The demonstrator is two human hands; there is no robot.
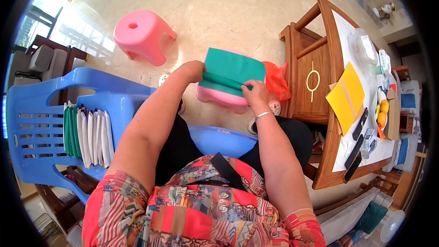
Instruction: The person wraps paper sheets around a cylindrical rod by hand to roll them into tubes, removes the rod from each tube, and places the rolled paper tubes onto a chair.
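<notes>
Head view, single: wide, round-edged; worn at head height, faces down and forward; patterned shirt (201,215) nearest, lower centre; floor (228,13) farther, upper centre

Your left hand (195,71) and right hand (256,94) held the edges of a folded green fabric sheet (233,66) over a pink plastic stool (219,98).

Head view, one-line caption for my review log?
Left hand and right hand pinch green sheet over pink stool.
</notes>
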